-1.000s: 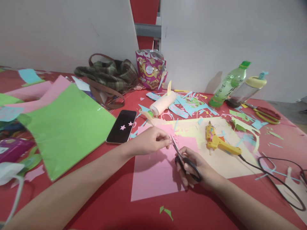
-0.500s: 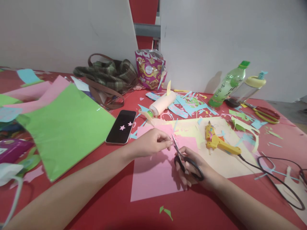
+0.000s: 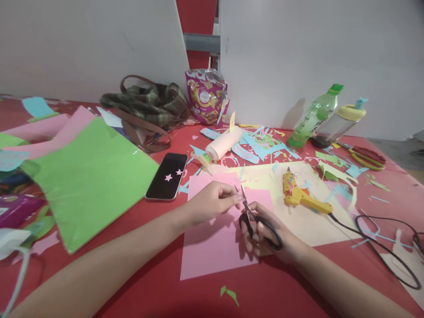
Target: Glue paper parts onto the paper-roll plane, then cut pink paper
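One pair of black-handled scissors (image 3: 248,212) sat in the right hand (image 3: 270,227), just beside the left fingertips, above a pink sheet (image 3: 212,251). Their blades had spread wider than a moment before, suggesting a pause between snips. Their long axis slanted from the right palm, tips pointing forward and leftward. The left hand (image 3: 217,201) was pinched closed; what it pinched, I couldn't tell.

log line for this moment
right hand: scissors, blades parted | left hand: beside blades, hold unclear | below: pink paper | phone: two pink stars atop
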`<state>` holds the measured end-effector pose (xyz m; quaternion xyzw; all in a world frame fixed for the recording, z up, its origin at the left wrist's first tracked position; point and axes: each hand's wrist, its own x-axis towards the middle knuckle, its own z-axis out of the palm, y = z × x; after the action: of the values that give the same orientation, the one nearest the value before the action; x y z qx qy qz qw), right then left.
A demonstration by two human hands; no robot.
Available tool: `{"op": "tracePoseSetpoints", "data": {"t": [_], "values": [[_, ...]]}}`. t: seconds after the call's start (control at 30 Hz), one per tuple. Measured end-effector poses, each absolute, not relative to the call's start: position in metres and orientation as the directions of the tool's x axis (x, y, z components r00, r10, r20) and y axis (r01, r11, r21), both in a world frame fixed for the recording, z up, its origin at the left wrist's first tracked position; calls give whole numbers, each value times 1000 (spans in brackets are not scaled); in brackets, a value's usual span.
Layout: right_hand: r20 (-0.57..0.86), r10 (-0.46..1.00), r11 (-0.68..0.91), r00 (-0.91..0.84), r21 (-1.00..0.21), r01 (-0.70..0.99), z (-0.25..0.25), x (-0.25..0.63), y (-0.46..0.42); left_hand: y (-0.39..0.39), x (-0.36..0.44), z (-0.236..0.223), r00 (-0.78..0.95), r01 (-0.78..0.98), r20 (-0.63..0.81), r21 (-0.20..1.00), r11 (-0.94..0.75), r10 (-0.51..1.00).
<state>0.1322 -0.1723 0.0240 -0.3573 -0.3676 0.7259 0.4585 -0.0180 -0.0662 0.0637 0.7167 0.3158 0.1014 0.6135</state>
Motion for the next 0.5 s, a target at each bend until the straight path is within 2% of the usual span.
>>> {"op": "tracePoseSetpoints", "data": {"t": [0.23, 0.5], "values": [[-167, 934, -294, -316, -863, -412, 26, 131, -173, -71, -18, 55, 764, 272, -269, 959, 87, 587], [-156, 946, -264, -282, -879, -398, 20, 129, -175, -79, -14, 59, 746, 224, -239, 969, 105, 622]]}}
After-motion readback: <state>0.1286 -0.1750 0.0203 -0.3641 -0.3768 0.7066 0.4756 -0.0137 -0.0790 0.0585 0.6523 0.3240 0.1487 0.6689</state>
